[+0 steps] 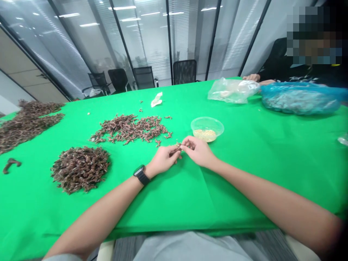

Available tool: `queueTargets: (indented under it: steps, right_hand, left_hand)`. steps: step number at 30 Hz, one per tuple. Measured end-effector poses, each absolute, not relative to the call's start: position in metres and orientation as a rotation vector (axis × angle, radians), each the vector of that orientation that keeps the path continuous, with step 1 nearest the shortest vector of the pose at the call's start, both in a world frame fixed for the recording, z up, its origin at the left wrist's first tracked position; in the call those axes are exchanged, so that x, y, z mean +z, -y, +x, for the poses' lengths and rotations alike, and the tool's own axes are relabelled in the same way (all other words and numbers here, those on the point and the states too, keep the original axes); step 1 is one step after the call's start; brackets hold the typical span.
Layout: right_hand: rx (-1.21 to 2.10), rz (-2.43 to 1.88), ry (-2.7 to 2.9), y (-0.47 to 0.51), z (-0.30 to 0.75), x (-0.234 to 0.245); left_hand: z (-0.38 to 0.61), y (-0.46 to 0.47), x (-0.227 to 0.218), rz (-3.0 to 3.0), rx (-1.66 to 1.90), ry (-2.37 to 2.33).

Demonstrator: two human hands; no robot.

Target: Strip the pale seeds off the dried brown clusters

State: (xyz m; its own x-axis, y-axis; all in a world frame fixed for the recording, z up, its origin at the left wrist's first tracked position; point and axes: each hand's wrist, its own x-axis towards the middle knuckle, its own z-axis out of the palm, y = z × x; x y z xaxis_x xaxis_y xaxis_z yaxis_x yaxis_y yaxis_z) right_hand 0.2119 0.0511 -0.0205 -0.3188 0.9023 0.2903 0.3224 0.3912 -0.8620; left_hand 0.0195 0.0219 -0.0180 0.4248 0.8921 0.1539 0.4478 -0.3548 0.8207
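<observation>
My left hand (pixel 164 158), with a black watch on its wrist, pinches a small brown, knobbly dried piece (pixel 179 146) between thumb and finger. Fingertips of my right hand (pixel 199 150) close on that same piece, and the two hands meet just above the green cloth. A clear round plastic bowl (pixel 207 124) stands right behind my right hand, its bottom covered with small pale yellowish bits (pixel 205 135). Similar brown dried pieces lie loosely spread (pixel 130 128) beyond my left hand. Closer to me, a denser round heap (pixel 81 168) of them sits left of my watch.
More brown pieces (pixel 25 125) cover the far left of the green-covered table (pixel 174 203), near a dark curved object (pixel 11 165). A crumpled pale wrapper (pixel 157 99) lies toward the back. At right are a clear bag (pixel 233 90), a filled blue bag (pixel 300 99) and another person's hands (pixel 252 77).
</observation>
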Motion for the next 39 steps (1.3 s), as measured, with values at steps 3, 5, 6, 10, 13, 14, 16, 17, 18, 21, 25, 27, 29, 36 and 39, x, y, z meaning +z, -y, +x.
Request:
queueTargets:
  steps: [3,5,6,10,13,14,16,17,18,21,25,27,29,36,39]
  right_hand:
    - [0.882,-1.085,1.823,-0.053,0.212,-0.022]
    - [0.872,-1.085,1.834,-0.053,0.212,-0.022]
    - [0.87,-1.081,1.84,-0.052,0.212,-0.021]
    - [0.864,-1.07,1.858,-0.05,0.212,-0.019]
    - [0.83,-1.059,1.872,-0.05,0.212,-0.018]
    - [0.804,-1.051,1.883,-0.049,0.213,-0.018]
    - [0.718,-1.02,1.925,-0.049,0.214,-0.017]
    - [0.662,-0.996,1.956,-0.049,0.214,-0.017]
    - [0.606,-0.97,1.99,-0.048,0.215,-0.016]
    - [0.472,-0.9,2.08,-0.047,0.218,-0.015]
    - [0.374,-0.878,2.151,-0.047,0.22,-0.014]
    - [0.348,-0.879,2.156,-0.046,0.22,-0.014]
    - [0.351,-0.886,2.135,-0.046,0.219,-0.015]
    - [0.668,-1.043,1.919,-0.047,0.211,-0.019]
    - [0.875,-1.081,1.823,-0.047,0.21,-0.019]
  left_hand:
    - [0.02,-0.022,-0.018,1.97,0.788,-1.141]
    - [0.02,-0.022,-0.018,1.984,0.783,-1.141]
    - [0.02,-0.022,-0.017,1.99,0.781,-1.141]
    - [0.021,-0.021,-0.016,2.014,0.766,-1.139]
    - [0.021,-0.021,-0.016,2.018,0.761,-1.137]
    - [0.021,-0.021,-0.016,2.013,0.763,-1.137]
    - [0.021,-0.022,-0.017,1.999,0.768,-1.137]
    - [0.021,-0.022,-0.017,1.992,0.769,-1.135]
    - [0.021,-0.022,-0.017,1.987,0.769,-1.133]
    - [0.021,-0.022,-0.018,1.975,0.777,-1.13]
    - [0.021,-0.022,-0.019,1.954,0.801,-1.132]
    - [0.021,-0.022,-0.019,1.957,0.807,-1.141]
    - [0.022,-0.021,-0.018,1.977,0.815,-1.152]
    - [0.023,-0.016,-0.011,2.19,0.854,-1.262]
    - [0.024,-0.015,-0.009,2.25,0.845,-1.313]
